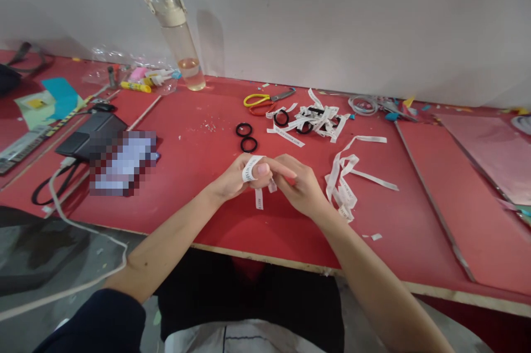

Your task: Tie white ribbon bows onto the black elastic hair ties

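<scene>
A white printed ribbon [251,169] is looped over the thumb side of my left hand [240,178], and its loose end hangs below the fingers. My left hand is closed around it. Fingers of my right hand [301,184] are curled and meet the left fingertips at the ribbon; exactly what the right fingers pinch is hidden. Just beyond the hands, two black hair ties [249,144] lie on the red table [199,176]. Farther right is a pile of white ribbon pieces [319,119] with black hair ties among them. More loose ribbon [342,187] lies beside my right wrist.
Yellow-handled pliers or snips [267,99] lie behind the hair ties. A tilted-looking water bottle [182,43] stands by the wall. At left are a black charger box [91,134], a blurred-out phone-like object [124,164] and a white cable [83,224]. A red board [464,192] lies at right.
</scene>
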Motion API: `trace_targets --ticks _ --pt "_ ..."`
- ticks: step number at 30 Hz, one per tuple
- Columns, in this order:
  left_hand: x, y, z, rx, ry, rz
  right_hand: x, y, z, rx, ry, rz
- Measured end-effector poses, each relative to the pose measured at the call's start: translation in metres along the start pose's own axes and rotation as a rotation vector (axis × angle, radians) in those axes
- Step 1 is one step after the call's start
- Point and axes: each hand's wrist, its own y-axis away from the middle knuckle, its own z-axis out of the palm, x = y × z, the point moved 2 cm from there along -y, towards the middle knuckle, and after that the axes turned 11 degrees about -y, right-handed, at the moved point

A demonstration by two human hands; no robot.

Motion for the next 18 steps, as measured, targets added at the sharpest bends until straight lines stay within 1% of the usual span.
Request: trace_targets --ticks 3,5,12,18 --pt "0.0007 0.0007 0.0001 -0.018 -0.016 0.026 0.0002 0.0006 0.0021 -0.032 -0.046 0.026" --pt "0.0014 0.0021 -0.0002 -0.035 -0.027 0.026 0.0006 0.0003 0.0023 -0.022 -0.045 0.035" --pt "0.0036 0.0063 -0.0017 -0.029 -0.157 -0.076 0.0004 0.0004 0.0039 -0.013 -0.047 0.038" --pt "0.0039 0.0061 0.0005 -0.095 -0.132 -0.115 -0.0004 0.0021 0.0057 0.024 0.071 0.071"
